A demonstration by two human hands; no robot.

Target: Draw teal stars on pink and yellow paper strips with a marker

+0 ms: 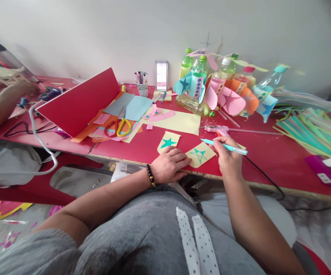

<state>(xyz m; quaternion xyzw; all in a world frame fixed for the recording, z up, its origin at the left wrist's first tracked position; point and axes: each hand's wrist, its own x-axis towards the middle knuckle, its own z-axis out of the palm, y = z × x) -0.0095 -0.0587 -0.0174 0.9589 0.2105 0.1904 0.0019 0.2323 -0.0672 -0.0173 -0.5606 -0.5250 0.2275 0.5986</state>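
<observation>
My right hand (228, 157) grips a light teal marker (231, 148), its tip pointing left above the table. Below that tip lies a pale yellow paper piece (208, 151) with a star outlined in teal. My left hand (169, 165) rests flat near the table's front edge, fingers stretched out, fingertips at the left corner of that paper. Just beyond the left hand is a second yellow paper piece (168, 138) bearing a filled teal star, partly covered by the fingers. A pink glue gun (215, 129) lies behind the marker.
Scissors (119, 124) lie on coloured paper sheets beside a propped red board (82, 103). A pen cup (142, 88) and a phone (161, 75) stand by the wall. Decorated bottles (201, 76) crowd the back right, with straws (311, 130) farther right. Another person's hands (25, 87) work at far left.
</observation>
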